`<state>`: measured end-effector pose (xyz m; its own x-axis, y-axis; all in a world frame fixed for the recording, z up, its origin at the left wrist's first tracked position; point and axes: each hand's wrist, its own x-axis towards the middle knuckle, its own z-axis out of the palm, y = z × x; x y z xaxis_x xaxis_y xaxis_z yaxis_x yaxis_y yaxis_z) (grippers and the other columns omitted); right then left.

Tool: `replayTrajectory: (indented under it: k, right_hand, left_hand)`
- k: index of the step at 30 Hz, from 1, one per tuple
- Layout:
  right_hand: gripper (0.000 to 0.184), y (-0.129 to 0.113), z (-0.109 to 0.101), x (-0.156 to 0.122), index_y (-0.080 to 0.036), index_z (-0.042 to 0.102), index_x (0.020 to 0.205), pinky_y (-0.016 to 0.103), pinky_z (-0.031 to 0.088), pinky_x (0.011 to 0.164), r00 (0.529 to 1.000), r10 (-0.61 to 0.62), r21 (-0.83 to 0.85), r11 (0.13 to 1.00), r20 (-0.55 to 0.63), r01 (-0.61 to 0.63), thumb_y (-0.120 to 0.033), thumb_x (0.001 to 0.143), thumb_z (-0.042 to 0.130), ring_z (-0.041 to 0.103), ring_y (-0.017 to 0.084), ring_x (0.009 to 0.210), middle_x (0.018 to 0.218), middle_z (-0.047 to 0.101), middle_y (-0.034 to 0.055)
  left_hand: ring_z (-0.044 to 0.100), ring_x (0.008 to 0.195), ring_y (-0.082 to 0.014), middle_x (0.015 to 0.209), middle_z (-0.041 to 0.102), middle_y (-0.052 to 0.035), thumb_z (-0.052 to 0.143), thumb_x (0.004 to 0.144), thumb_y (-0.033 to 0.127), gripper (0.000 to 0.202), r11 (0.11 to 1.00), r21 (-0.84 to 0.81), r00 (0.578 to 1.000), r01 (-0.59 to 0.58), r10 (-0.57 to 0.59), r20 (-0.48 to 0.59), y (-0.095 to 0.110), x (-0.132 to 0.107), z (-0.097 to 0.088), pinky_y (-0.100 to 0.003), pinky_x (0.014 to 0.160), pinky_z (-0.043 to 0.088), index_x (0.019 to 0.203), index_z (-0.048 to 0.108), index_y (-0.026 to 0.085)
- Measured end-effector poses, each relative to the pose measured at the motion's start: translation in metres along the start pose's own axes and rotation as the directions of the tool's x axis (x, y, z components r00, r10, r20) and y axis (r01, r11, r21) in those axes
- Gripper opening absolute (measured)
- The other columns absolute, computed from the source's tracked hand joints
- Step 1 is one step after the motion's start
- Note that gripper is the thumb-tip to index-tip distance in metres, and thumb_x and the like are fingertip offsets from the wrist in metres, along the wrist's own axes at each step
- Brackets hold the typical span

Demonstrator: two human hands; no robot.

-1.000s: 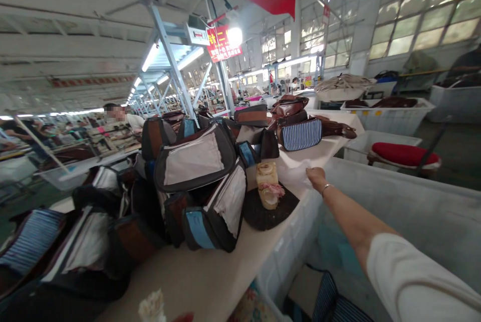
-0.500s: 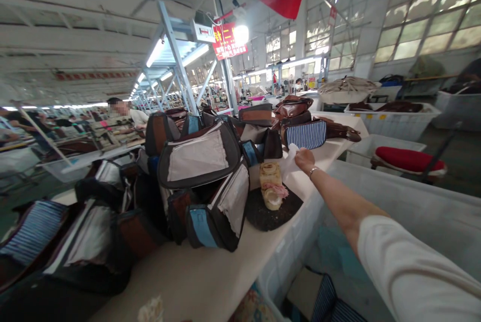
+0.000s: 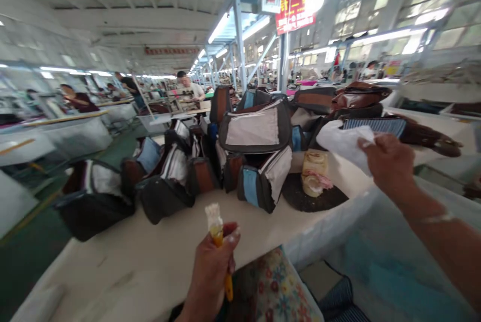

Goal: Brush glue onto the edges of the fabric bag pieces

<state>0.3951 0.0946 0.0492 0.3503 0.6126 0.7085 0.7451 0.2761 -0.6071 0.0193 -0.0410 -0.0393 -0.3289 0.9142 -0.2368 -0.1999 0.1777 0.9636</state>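
A brush (image 3: 216, 233) with a yellow handle and whitish bristles is held upright in my left hand (image 3: 213, 267), above the table's near edge. My right hand (image 3: 393, 164) pinches a thin white sheet (image 3: 343, 142), raised over the right part of the table. Between the hands stands a yellowish glue-smeared container (image 3: 314, 169) with a pink rag (image 3: 319, 180) on it, on a dark mat (image 3: 313, 199). Behind it, half-sewn dark bags with grey, brown and blue panels, such as this one (image 3: 255, 129), are stacked.
Brown leather bags (image 3: 358, 95) lie at the back right. A floral cloth (image 3: 276, 287) covers my lap. Striped fabric (image 3: 340, 302) lies in the translucent bin (image 3: 383, 242) at the right. Metal posts (image 3: 239, 31) rise behind the table; people work in the distance.
My view has turned left. My right hand has brought the white sheet up and nearer. My left hand has come into view with the brush, of which only bristles appeared before.
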Motion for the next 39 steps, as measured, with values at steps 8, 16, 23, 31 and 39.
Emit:
replayTrajectory:
  k: [8, 16, 23, 31, 39]
  right_hand:
    - [0.006, -0.207, 0.049, -0.232, -0.025, 0.058, 0.094, 0.042, 0.044, 0.101, 0.774, -0.411, 0.731, 0.675, 0.483, -0.098, -0.028, 0.089, 0.059, 0.051, 0.028, 0.124, 0.138, 0.05, 0.0122]
    - [0.028, -0.261, 0.105, -0.283, -0.023, 0.05, 0.082, 0.029, 0.041, 0.064, 0.833, -0.243, 0.776, 0.554, 0.498, -0.302, -0.039, 0.101, 0.037, 0.047, 0.017, 0.068, 0.076, 0.049, 0.0]
    - [0.047, -0.269, 0.133, -0.271, -0.02, 0.053, 0.068, 0.026, 0.031, 0.054, 0.706, -0.14, 0.653, 0.534, 0.695, -0.537, -0.062, 0.089, 0.051, 0.041, 0.014, 0.06, 0.063, 0.049, -0.0014]
    - [0.054, -0.277, 0.157, -0.262, -0.019, 0.058, 0.063, 0.025, 0.033, 0.047, 0.552, -0.063, 0.531, 0.386, 0.831, -0.755, -0.073, 0.069, 0.065, 0.04, 0.012, 0.05, 0.054, 0.049, -0.0012]
    - [0.061, -0.239, 0.176, -0.224, -0.021, 0.048, 0.056, 0.027, 0.03, 0.044, 0.619, 0.123, 0.533, 0.398, 0.776, -0.747, -0.078, 0.06, 0.069, 0.037, 0.012, 0.048, 0.051, 0.044, -0.0016]
  left_hand:
    - [0.059, 0.057, -0.0145, 0.068, 0.067, -0.0024, 0.074, 0.068, 0.029, 0.036, 0.965, -0.03, 0.964, -0.26, 0.258, -0.066, 0.033, -0.031, -0.011, -0.024, 0.055, 0.049, 0.099, 0.069, 0.013]
    - [0.067, 0.086, -0.0239, 0.092, 0.072, -0.0081, 0.072, 0.068, 0.025, 0.029, 0.892, 0.215, 0.849, -0.398, 0.446, -0.283, 0.033, -0.049, -0.06, -0.031, 0.081, 0.052, 0.095, 0.065, 0.018]
    - [0.069, 0.093, -0.0237, 0.106, 0.072, -0.0118, 0.068, 0.071, 0.019, 0.05, 0.931, 0.015, 0.893, -0.363, 0.353, -0.279, 0.026, -0.046, -0.068, -0.031, 0.083, 0.053, 0.119, 0.058, 0.016]
    - [0.071, 0.089, -0.0242, 0.096, 0.075, -0.0102, 0.069, 0.065, 0.016, 0.042, 0.942, 0.032, 0.893, -0.335, 0.328, -0.309, 0.028, -0.043, -0.072, -0.026, 0.069, 0.054, 0.107, 0.07, 0.016]
    - [0.035, 0.032, 0.0015, 0.101, 0.073, -0.0121, 0.077, 0.068, 0.032, 0.069, 0.952, -0.223, 0.978, -0.209, 0.197, -0.075, 0.041, -0.074, -0.077, -0.016, 0.033, 0.025, 0.131, 0.055, 0.015]
